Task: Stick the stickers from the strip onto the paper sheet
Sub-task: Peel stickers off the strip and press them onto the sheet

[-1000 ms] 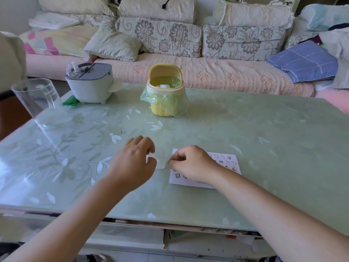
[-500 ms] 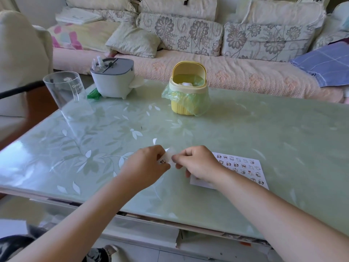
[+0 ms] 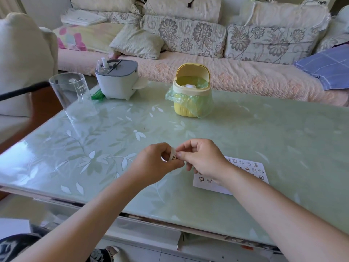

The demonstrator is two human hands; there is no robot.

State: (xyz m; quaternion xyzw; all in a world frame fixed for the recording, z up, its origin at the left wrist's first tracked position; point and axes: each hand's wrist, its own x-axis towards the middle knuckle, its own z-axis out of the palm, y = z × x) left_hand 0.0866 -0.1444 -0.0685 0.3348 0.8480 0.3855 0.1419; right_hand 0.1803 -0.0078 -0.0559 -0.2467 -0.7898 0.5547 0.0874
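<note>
Strip (image 3: 173,157) pinched between left hand (image 3: 154,166) and right hand (image 3: 203,160).

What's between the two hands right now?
The sticker strip, pinched at once by the left hand and the right hand; head view shows it.

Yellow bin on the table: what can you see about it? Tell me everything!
The yellow bin is a small, plastic-looking tub with ribbed sides, standing upright on the far side of the green glass table. Its arched lid is tipped up at the back, so it is open. A thin green bag lines it and hangs over the pale rim outside. A crumpled white scrap lies inside. Only the table touches it.
</note>
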